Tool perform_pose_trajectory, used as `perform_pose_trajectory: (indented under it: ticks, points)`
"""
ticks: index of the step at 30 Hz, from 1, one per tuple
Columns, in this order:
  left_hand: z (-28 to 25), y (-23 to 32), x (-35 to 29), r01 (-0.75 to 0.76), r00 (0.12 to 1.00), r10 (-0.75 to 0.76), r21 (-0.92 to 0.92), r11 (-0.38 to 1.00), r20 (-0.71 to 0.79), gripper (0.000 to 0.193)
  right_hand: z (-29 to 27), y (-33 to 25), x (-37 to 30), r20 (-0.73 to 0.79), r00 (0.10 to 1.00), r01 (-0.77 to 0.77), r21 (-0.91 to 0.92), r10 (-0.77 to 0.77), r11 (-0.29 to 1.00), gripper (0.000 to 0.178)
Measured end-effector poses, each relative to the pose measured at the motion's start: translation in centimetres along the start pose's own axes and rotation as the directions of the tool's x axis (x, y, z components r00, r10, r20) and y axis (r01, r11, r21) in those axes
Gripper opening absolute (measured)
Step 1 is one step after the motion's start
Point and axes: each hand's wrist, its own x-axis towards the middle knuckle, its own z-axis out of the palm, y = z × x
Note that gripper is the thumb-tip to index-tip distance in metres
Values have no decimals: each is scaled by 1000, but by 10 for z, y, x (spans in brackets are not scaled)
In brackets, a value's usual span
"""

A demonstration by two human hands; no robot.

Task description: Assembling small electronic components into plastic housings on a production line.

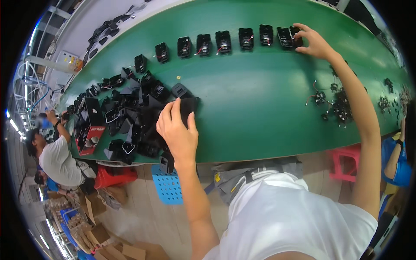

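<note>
Along the far edge of the green table runs a row of small black plastic housings, several with red and white wires. At the right end of the row my right hand pinches a black housing between thumb and fingers, close beside its neighbour. My left hand lies at the near side of a heap of black housings, fingers stretched and apart. Its fingertips reach over a dark piece, and whether they touch it I cannot tell. A greyish-black housing sits just beyond them.
Wired small parts lie in a cluster on the right, under my right forearm. A red and black box stands at the left of the heap. A blue perforated basket is below the near edge. Co-workers sit left and right.
</note>
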Motion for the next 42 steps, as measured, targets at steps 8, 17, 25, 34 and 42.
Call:
perform_pose_trajectory:
  ticks: [8,17,25,34,42]
  points:
    - [-6,-3,-7,-57,998,62,-220,974,15,51,-60,-62,-84,-159,986,39,-64,-49,997,41]
    - [9,-2,-4,-213,974,175,-340,916,-141,42,-26,-123,-152,110,979,-176,35,172,984,44]
    - [16,34,-23,-306,889,4,-589,748,-458,31,-7,-142,-154,152,905,-423,399,397,813,37]
    - [21,61,-56,-40,986,-47,-499,866,-161,40,11,-161,-170,46,971,-227,485,235,844,29]
    - [3,57,-69,181,982,-116,-562,807,150,32,5,-173,-170,-61,945,-245,521,322,817,21]
